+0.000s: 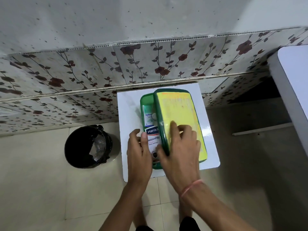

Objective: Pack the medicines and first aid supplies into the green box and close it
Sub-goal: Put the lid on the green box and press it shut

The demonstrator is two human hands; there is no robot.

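Note:
A green box (146,99) stands on a small white table (129,104). Its green lid (180,110), yellow on the face I see, is tilted partway over the box and covers its right side. Inside at the left lie a white plaster pack with a blue and red label (153,139) and, behind it, a small white and green medicine carton (147,116). My right hand (180,147) grips the lid's near left edge, fingers spread on the yellow face. My left hand (138,149) holds the near left side of the box, thumb against the plaster pack.
A black waste bin (88,146) with a plastic liner stands on the tiled floor left of the table. A flower-patterned tiled wall (116,67) runs behind the table. A white furniture edge (290,84) rises at the right.

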